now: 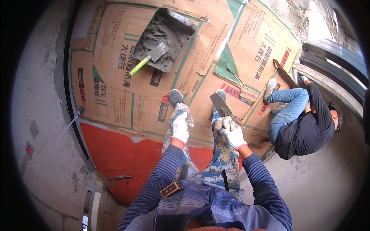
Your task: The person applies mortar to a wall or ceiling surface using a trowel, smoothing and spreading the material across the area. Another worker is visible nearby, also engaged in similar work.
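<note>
My right hand, in a white knit glove, grips a trowel by its handle. The trowel's mortar-smeared blade points forward, above my right shoe. My left hand, gloved the same way, is loosely closed over my left thigh; no object shows in it. Ahead of my feet stands a rectangular tub of wet grey mortar. Across the tub's near side lies a second flat-bladed tool, its blade on the mortar and its lime-green handle sticking out over the rim.
Printed cardboard sheets cover the floor, with torn, lifted edges. A red sheet lies behind them. On the right a person crouches beside a brown strip near a sill. A bare wall rises on the left.
</note>
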A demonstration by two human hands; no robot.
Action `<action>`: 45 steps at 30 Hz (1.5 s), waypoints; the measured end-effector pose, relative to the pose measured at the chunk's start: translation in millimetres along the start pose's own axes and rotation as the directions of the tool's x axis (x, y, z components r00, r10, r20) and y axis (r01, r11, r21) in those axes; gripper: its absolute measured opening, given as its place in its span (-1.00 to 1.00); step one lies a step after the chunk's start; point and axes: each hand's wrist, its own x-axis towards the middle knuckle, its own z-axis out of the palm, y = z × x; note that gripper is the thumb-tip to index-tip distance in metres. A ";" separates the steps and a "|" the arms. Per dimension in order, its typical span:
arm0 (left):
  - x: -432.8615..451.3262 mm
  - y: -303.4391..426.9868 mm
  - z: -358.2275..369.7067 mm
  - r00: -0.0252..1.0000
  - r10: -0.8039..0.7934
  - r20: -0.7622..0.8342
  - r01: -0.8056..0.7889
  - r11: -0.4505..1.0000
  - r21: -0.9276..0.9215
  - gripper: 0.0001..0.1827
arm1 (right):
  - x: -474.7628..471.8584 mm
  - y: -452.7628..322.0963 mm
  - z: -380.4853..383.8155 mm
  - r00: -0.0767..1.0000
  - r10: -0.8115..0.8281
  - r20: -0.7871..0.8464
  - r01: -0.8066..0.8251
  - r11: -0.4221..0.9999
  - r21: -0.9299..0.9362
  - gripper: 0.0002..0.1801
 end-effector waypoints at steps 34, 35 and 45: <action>-412.7 -869.8 58.5 0.733 -0.502 0.460 -0.558 -0.055 0.828 -0.70 | -1091.2 512.3 391.1 0.059 0.850 0.524 0.478 -0.485 0.732 -0.79; -419.3 -898.0 71.2 0.748 -0.469 0.470 -0.550 -0.042 0.834 -0.69 | -1093.2 530.7 389.0 0.058 0.846 0.529 0.513 -0.480 0.711 -0.79; -322.2 -1304.0 316.5 0.726 -0.392 0.565 -0.644 -0.099 0.759 -0.63 | -1077.1 862.3 167.0 -0.151 0.909 0.387 0.821 -0.103 0.561 -0.75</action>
